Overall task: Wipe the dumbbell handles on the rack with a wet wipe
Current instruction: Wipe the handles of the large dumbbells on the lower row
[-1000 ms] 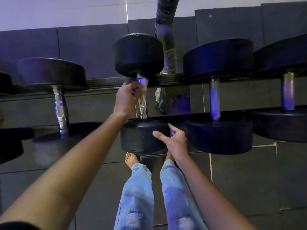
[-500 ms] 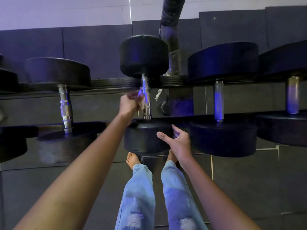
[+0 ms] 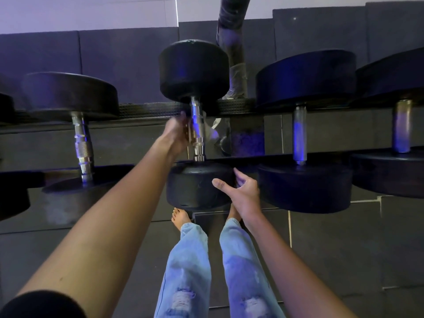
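Left hand (image 3: 177, 131) has slid down the handle (image 3: 197, 134) from up near the far weight head a second ago and is now about at the middle. Its fingers are curled in against the chrome with the wet wipe (image 3: 188, 135) pressed in between. Only a pale sliver of the wipe shows, so I can't tell how it's folded.

That dumbbell (image 3: 193, 72) sits across the two rails of the rack (image 3: 146, 109), in the middle of the row. Right hand (image 3: 243, 193) is at the near weight head (image 3: 195, 187), with the fingers loose and spread, thumb out across the front face and the rest at the right edge, not gripping anything.

Bigger dumbbells sit on both sides, the left one (image 3: 82, 138) and the right one (image 3: 300, 134). Light jeans (image 3: 190, 260) and a bare foot (image 3: 180, 218) are down below, and a wrapped pole (image 3: 231, 42) is behind the rack.
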